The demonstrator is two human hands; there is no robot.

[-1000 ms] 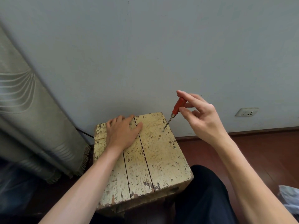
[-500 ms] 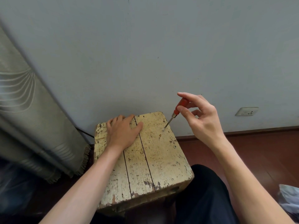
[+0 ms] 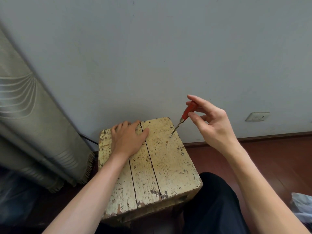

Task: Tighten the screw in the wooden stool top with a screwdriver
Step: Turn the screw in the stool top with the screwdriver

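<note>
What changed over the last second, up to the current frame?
Very little. The fingers of the right hand shifted slightly round the handle of the screwdriver, as if rolling it, and nothing was let go. The tip stayed on the screw at the same tilt, and the left hand stayed flat on the stool top.

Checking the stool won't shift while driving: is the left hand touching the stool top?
Touching. The head view shows the left hand lying flat, palm down, on the stool top, with no gap visible beneath it.
</note>
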